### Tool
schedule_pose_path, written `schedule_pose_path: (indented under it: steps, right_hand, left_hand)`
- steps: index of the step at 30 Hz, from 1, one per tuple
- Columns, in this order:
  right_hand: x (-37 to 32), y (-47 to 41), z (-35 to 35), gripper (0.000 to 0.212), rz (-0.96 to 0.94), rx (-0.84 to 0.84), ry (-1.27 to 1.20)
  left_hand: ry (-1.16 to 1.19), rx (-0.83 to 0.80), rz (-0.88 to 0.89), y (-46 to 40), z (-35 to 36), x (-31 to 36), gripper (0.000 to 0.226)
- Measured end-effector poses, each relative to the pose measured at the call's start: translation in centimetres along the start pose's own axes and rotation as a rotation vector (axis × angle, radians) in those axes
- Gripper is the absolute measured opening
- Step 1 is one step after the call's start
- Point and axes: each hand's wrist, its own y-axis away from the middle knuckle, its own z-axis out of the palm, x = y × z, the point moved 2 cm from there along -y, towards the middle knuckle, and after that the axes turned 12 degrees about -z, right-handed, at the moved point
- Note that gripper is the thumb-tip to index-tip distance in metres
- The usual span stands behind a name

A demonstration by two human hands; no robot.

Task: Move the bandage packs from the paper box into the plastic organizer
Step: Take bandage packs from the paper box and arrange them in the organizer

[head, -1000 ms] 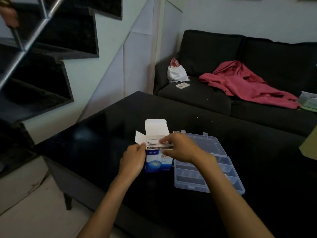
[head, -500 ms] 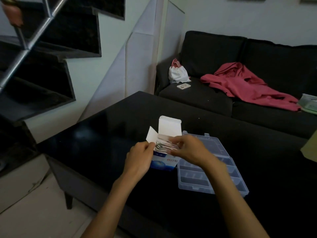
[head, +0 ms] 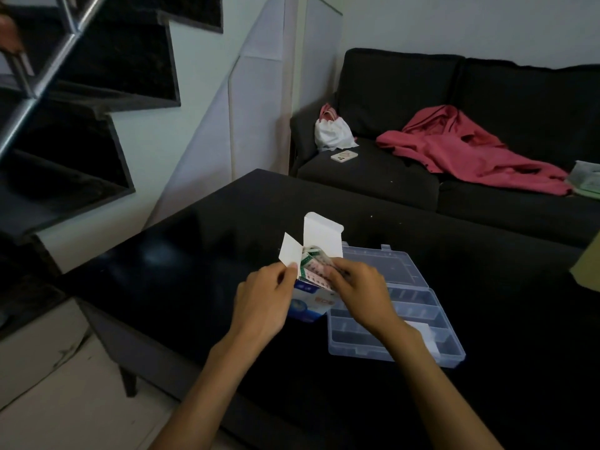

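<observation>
The bandage packs [head: 314, 267] stand half out of the open paper box [head: 310, 295] near the tabletop's middle, pinched by the right hand [head: 357, 289] while the left hand [head: 264, 298] grips the box, so the extraction step seems underway, next calling for lifting them clear into the plastic organizer [head: 399, 306] just beside.

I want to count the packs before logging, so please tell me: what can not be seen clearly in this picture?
Head view only:
- Bandage packs: number unclear; the paper box and right hand cover most of them.
- Box print: too small, partly behind the left hand.
- Organizer: near compartments partly hidden by the right forearm.
</observation>
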Motion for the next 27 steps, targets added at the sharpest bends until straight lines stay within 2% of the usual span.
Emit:
schedule_pose_path:
  steps: [4,7,14,17,22,27]
  right_hand:
    - [0.1,-0.2,-0.2,0.03,0.01,-0.047,0.055]
    - [0.5,0.0,-0.2,0.034,0.006,0.003,0.084]
    - [0.2,-0.2,0.1,0.028,-0.125,0.091,0.058]
    - [-0.6,-0.3,-0.1,0.018,-0.063,0.155,-0.188]
    - [-1.5,-0.3,-1.2,0.01,0.194,0.361,-0.675]
    - [-0.3,1.0,-2.8,0.017,0.4,0.326,-1.113]
  left_hand:
    - [-0.012,0.028,0.031,0.1,0.5,0.3,0.034]
    - [-0.032,0.048,0.071,0.6,0.7,0.6,0.03]
    - [0.158,-0.021,-0.116,-0.7,0.6,-0.2,0.034]
    - [0.293,-0.084,-0.214,-1.6,1.0,-1.2,0.036]
    - [0.631,-0.163,-0.346,-2.4,0.6,-2.3,0.03]
    - [0.891,-0.109,-0.434,-3.7,0.0,-3.0,0.022]
